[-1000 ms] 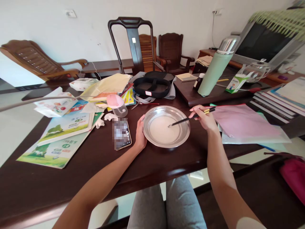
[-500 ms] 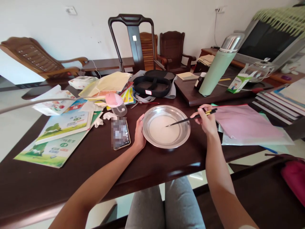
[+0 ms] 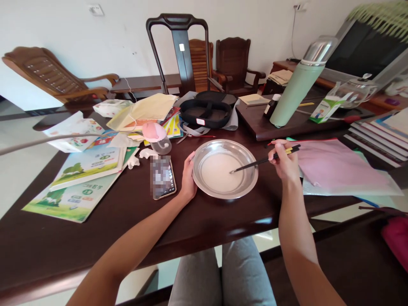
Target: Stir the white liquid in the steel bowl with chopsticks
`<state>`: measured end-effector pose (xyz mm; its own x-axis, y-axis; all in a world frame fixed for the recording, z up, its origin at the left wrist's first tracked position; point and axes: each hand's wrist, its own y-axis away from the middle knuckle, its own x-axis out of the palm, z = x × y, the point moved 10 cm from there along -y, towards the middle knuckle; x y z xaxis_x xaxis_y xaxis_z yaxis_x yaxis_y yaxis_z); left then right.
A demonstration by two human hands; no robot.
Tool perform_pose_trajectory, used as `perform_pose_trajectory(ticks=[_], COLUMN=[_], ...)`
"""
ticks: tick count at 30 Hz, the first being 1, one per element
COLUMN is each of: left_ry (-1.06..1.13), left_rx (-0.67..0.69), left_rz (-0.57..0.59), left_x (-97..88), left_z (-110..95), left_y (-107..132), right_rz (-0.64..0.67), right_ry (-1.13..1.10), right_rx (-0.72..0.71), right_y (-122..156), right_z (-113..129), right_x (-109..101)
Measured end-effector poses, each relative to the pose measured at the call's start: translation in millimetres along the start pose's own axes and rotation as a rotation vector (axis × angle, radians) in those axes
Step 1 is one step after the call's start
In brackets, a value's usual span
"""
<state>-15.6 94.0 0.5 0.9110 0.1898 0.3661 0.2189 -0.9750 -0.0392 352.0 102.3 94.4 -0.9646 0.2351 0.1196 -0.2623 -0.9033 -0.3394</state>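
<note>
A round metal basin [image 3: 250, 182] stands on the dark wooden table with a whitish mixture [image 3: 219, 174] in its bottom. My left hand [image 3: 189, 177] grips the basin's left rim, its thumb and fingers partly hidden by the wall. In my right hand [image 3: 285, 160], to the right of the basin, is a pair of black chopsticks [image 3: 258, 162] with yellow bands near the top. Their tips slant down to the left and dip into the mixture. A phone [image 3: 163, 177] lies just left of my left hand, its screen blurred.
Booklets [image 3: 89, 168] and a pink cup [image 3: 154, 132] lie to the left. Behind the basin is a black case [image 3: 205, 112]. A tall green thermos [image 3: 296, 91] rises at the back right, near a pink folder [image 3: 334, 163] and stacked books [image 3: 376, 144].
The chopstick tips and my right hand have shifted to the right relative to the basin. The whole view has moved slightly. My left hand still holds the rim.
</note>
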Motion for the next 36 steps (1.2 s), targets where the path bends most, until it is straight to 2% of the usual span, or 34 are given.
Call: perform_pose_trajectory(ticks=[5,7,11,16,21,27,29,33,36], left_ry=[-0.003,0.002,0.002,0.012,0.014,-0.001,-0.004,-0.012,-0.017], left_rx=[-0.015,-0.018,-0.012,-0.023,-0.018,-0.015,-0.016,-0.001,0.002], left_rz=[-0.005,-0.009,0.002,-0.01,-0.007,-0.008,-0.008,-0.006,-0.011], left_x=[-0.8,-1.0,0.4,-1.1,-0.1,-0.4,-0.5,0.6,0.4], left_z=[1,1,0,1,1,1,1,-3,-4], left_y=[0,0,0,-1,0,0,1,2,3], right_rz=[0.229,0.19,0.041,0.144,0.017,0.202,0.162,0.004,0.118], right_ry=[-0.051,-0.061,-0.054,-0.008,-0.021,-0.012,-0.007,-0.032,-0.05], right_rx=[0.111,0.095,0.058,0.097,0.052,0.079,0.059,-0.01,0.006], right_y=[6,5,2,6,4,10,8,3,6], right_z=[-9,-7,-5,-9,-4,-8,-7,1,0], right_x=[29,28,11,26,11,34,30,7,18])
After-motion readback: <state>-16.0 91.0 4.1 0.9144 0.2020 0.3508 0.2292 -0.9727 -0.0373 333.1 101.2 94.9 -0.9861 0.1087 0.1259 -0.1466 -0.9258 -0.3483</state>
